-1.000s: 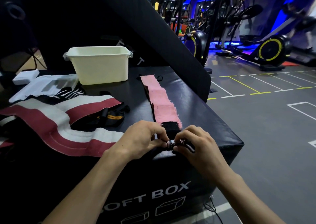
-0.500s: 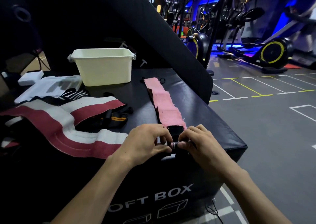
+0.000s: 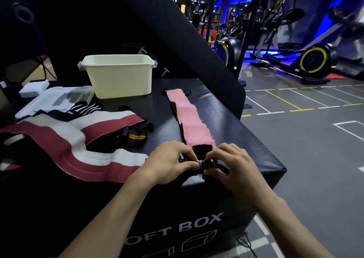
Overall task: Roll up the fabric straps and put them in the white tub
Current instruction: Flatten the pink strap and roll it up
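Observation:
A long pink strap point(image 3: 190, 118) lies stretched along the black soft box point(image 3: 246, 139), running from near the white tub point(image 3: 120, 80) toward me. Its near end is black and is curled into a small tight roll point(image 3: 203, 162) at the box's front edge. My left hand point(image 3: 169, 161) pinches the roll's left side with thumb and fingers. From the other side, my right hand point(image 3: 234, 165) pinches the same roll. The tub stands at the back of the box; its inside is hidden from here.
A wide red-and-white strap point(image 3: 74, 145) lies in loops on the left, with a black-and-yellow strap point(image 3: 136, 137) and a black-and-white striped one point(image 3: 86, 108) beside it. White packaging point(image 3: 57, 98) sits behind. A slanted black pad point(image 3: 197, 47) rises at the back. Gym floor drops off right.
Both hands stay on the strap's near end, turning the small roll slightly forward onto the black section. The view has shifted a little; nothing else moved.

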Demonstrator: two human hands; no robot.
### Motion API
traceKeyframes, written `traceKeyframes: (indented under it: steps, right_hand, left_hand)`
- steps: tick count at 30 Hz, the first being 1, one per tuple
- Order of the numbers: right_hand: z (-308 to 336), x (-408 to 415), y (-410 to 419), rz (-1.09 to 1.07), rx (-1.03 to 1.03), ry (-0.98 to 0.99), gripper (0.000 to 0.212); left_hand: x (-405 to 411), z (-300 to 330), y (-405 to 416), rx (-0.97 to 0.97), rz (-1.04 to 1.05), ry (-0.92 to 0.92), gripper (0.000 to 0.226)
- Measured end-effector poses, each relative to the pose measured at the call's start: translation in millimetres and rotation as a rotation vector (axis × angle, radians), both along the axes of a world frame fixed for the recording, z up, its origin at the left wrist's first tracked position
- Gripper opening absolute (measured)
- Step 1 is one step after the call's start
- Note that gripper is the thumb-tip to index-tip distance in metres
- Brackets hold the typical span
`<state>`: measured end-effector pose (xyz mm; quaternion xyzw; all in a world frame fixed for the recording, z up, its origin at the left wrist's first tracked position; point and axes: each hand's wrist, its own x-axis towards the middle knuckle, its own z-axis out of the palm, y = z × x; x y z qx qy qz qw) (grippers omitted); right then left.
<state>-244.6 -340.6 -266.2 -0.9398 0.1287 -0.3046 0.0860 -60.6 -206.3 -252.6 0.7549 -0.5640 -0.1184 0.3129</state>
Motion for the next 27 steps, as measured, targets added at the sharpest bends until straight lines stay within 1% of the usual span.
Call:
traceKeyframes:
  steps: [3, 6, 8, 9, 11, 13, 14, 16, 17, 19, 22, 24, 25, 27]
  right_hand:
    - [0, 1, -3, -0.023, 0.054, 0.045, 0.026]
    - [0, 4, -5, -0.022, 0.052, 0.044, 0.019]
    - [-1, 7, -7, -0.033, 0.044, 0.014, 0.014]
    - [0, 10, -7, -0.046, 0.033, 0.0, 0.017]
    - [0, 14, -7, -0.052, -0.015, -0.024, 0.027]
    - [-2, 16, -9, -0.028, -0.043, -0.036, 0.03]
    - [-4, 15, -10, -0.01, -0.033, -0.03, 0.032]
    - [-6, 12, -14, 0.011, 0.042, -0.011, 0.042]
    - [-8, 11, -15, 0.014, 0.094, -0.015, 0.042]
    - [-10, 13, -15, 0.016, 0.15, -0.043, 0.033]
    - [-10, 17, -15, 0.004, 0.112, -0.05, 0.023]
    - [-7, 14, -17, 0.016, 0.098, -0.027, 0.02]
    - [-6, 11, -19, 0.024, 0.103, -0.013, 0.022]
    - [-2, 5, -21, 0.048, 0.121, 0.014, 0.033]
  left_hand:
    - [-1, -1, -2, 0.01, 0.018, 0.041, 0.01]
    - [-3, 0, 0, -0.052, 0.037, 0.039, 0.019]
    - [-7, 3, 3, -0.077, 0.046, -0.048, 0.029]
    - [-10, 4, 3, -0.079, 0.063, -0.122, 0.032]
    - [-14, 6, 2, -0.088, 0.101, -0.248, 0.031]
    - [-13, 8, 0, -0.09, 0.12, -0.276, 0.028]
    - [-13, 8, -1, -0.082, 0.127, -0.271, 0.028]
    - [-10, 7, -2, -0.063, 0.142, -0.262, 0.027]
    - [-9, 7, -2, -0.058, 0.149, -0.254, 0.026]
    - [-8, 6, -4, -0.055, 0.154, -0.226, 0.024]
    - [-6, 7, -6, -0.049, 0.145, -0.164, 0.02]
    - [-4, 7, -5, -0.039, 0.123, -0.106, 0.02]
    - [-4, 6, -5, -0.031, 0.103, -0.074, 0.022]
    - [-5, 6, -4, -0.017, 0.064, -0.027, 0.026]
